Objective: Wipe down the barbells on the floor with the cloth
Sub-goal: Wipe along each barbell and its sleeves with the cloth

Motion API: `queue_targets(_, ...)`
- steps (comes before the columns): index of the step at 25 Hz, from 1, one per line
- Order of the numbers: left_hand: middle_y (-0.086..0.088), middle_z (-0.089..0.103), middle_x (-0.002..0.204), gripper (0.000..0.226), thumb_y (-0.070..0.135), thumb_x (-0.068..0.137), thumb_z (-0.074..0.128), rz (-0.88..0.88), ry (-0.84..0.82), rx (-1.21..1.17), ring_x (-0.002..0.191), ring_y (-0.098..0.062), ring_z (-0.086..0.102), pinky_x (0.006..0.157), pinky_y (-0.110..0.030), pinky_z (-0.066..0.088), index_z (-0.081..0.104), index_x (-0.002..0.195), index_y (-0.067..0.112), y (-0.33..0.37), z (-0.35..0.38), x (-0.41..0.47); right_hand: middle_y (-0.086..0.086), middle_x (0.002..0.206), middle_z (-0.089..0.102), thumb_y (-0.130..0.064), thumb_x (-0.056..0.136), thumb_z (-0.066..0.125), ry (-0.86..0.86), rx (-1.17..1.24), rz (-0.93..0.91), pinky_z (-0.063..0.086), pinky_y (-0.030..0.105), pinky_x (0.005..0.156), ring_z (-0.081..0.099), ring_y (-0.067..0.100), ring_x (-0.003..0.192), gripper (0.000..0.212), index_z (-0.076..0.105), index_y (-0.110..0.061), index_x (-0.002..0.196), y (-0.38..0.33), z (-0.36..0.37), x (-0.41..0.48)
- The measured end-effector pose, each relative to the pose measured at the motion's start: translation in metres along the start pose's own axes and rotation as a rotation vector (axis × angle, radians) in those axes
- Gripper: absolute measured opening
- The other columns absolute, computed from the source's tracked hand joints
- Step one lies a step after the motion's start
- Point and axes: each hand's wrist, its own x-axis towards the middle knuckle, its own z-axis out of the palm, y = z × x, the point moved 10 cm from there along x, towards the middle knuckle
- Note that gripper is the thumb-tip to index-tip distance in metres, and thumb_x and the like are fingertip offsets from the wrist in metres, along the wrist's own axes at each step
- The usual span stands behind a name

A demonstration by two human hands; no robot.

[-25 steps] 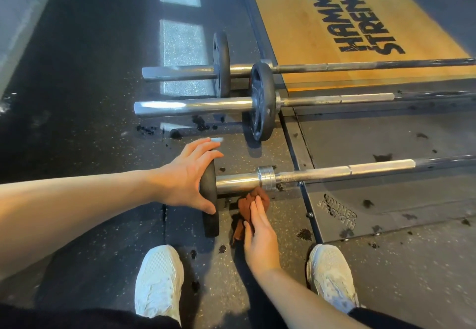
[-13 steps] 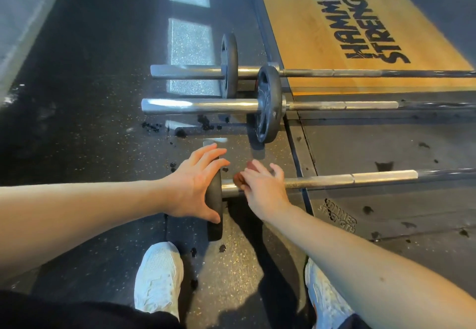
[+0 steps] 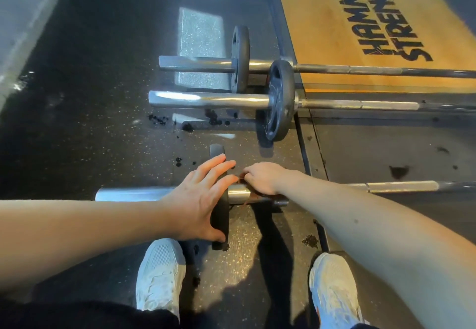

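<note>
Left hand (image 3: 198,200), fingers (image 3: 215,167) straight, presses the near barbell (image 3: 401,186) plate (image 3: 220,222); right hand (image 3: 262,178) clutches the cloth (image 3: 257,196) on its bar.

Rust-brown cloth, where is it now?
Head view: the rust-brown cloth sits under the right hand on the nearest silver steel barbell, just right of the black round plate under the left hand.

Single head-worn wide-angle cam, pitched steeply down and forward: shoes (image 3: 159,272) at the bottom edge, nearest barbell (image 3: 399,186) close below, middle barbell (image 3: 206,99), far barbell (image 3: 195,63) and wooden platform (image 3: 309,19) farther up the frame.
</note>
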Motion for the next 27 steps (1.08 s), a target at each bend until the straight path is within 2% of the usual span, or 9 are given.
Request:
queue_targets(3, 0.007, -0.019, 0.166, 0.125, 0.086, 0.067, 0.064, 0.002, 0.005, -0.002, 0.150, -0.019, -0.031, 0.124, -0.055, 0.018, -0.003, 0.156, 0.030, -0.004, -0.002, 0.001, 0.004, 0.153, 0.049, -0.033, 0.108, 0.032, -0.022, 0.028, -0.102, 0.038, 0.043, 0.115, 0.048, 0.025, 0.138, 0.049, 0.034, -0.036, 0.157, -0.005, 0.001, -0.003)
queue_targets(6, 0.007, -0.017, 0.166, 0.125, 0.085, 0.066, 0.065, 0.013, 0.009, -0.012, 0.151, -0.018, -0.030, 0.124, -0.055, 0.019, -0.001, 0.157, 0.030, -0.003, -0.005, 0.002, 0.004, 0.148, 0.048, -0.034, 0.108, 0.039, -0.021, -0.054, -0.263, 0.035, 0.047, 0.115, 0.047, 0.024, 0.132, 0.056, 0.020, -0.039, 0.160, -0.007, -0.001, -0.038)
queue_targets(9, 0.006, -0.017, 0.166, 0.124, 0.086, 0.066, 0.064, 0.014, -0.003, 0.003, 0.150, -0.019, -0.030, 0.124, -0.054, 0.019, 0.002, 0.157, 0.028, -0.002, -0.005, 0.002, 0.003, 0.166, 0.024, -0.036, 0.107, 0.042, 0.061, -0.285, -0.373, 0.010, 0.050, 0.126, 0.019, 0.025, 0.152, 0.060, 0.017, -0.033, 0.162, -0.011, 0.006, -0.077)
queue_targets(11, 0.008, -0.019, 0.165, 0.124, 0.087, 0.067, 0.063, 0.007, -0.013, 0.002, 0.150, -0.019, -0.031, 0.125, -0.054, 0.018, 0.002, 0.157, 0.028, -0.004, -0.005, 0.003, 0.004, 0.170, 0.015, -0.035, 0.106, 0.043, 0.139, -0.339, -0.401, 0.003, 0.052, 0.127, 0.002, 0.028, 0.157, 0.059, 0.021, -0.034, 0.161, -0.011, 0.016, -0.095)
queue_targets(12, 0.009, -0.019, 0.165, 0.124, 0.087, 0.067, 0.063, 0.002, -0.019, -0.006, 0.150, -0.018, -0.032, 0.125, -0.054, 0.018, 0.002, 0.158, 0.028, -0.005, -0.006, 0.004, 0.005, 0.169, 0.018, -0.031, 0.104, 0.050, 0.186, -0.377, -0.419, 0.006, 0.054, 0.127, 0.003, 0.030, 0.157, 0.061, 0.027, -0.033, 0.160, -0.010, 0.021, -0.100)
queue_targets(16, 0.012, -0.017, 0.165, 0.124, 0.085, 0.065, 0.067, -0.012, -0.028, -0.041, 0.150, -0.017, -0.030, 0.126, -0.052, 0.016, 0.007, 0.158, 0.028, -0.011, -0.012, 0.011, 0.011, 0.154, 0.049, -0.019, 0.080, 0.081, 0.364, -0.509, -0.398, 0.026, 0.056, 0.120, 0.039, 0.040, 0.146, 0.067, 0.058, -0.025, 0.142, -0.009, 0.022, -0.091)
queue_targets(19, 0.013, -0.010, 0.164, 0.125, 0.085, 0.059, 0.069, -0.004, -0.027, -0.090, 0.152, -0.017, -0.023, 0.126, -0.051, 0.015, 0.014, 0.156, 0.027, -0.021, -0.021, 0.022, 0.011, 0.147, 0.056, -0.018, 0.080, 0.080, 0.508, -0.414, -0.335, 0.028, 0.057, 0.120, 0.045, 0.038, 0.141, 0.058, 0.063, -0.021, 0.135, -0.017, 0.014, -0.079)
queue_targets(23, 0.019, -0.005, 0.161, 0.124, 0.080, 0.057, 0.076, -0.023, -0.083, -0.152, 0.152, -0.015, -0.017, 0.126, -0.051, 0.015, 0.017, 0.154, 0.028, -0.035, -0.033, 0.041, 0.003, 0.139, 0.061, -0.008, 0.079, 0.081, 0.746, -0.230, -0.199, 0.039, 0.045, 0.097, 0.052, 0.029, 0.124, 0.055, 0.067, -0.019, 0.130, -0.014, 0.008, -0.087)
queue_targets(27, 0.026, -0.003, 0.158, 0.122, 0.075, 0.057, 0.080, -0.033, -0.121, -0.213, 0.152, -0.013, -0.016, 0.125, -0.054, 0.015, 0.017, 0.152, 0.034, -0.047, -0.036, 0.051, 0.006, 0.144, 0.055, 0.000, 0.073, 0.083, 0.789, -0.019, -0.030, 0.052, 0.041, 0.091, 0.054, 0.026, 0.113, 0.067, 0.064, -0.014, 0.135, -0.011, 0.030, -0.093)
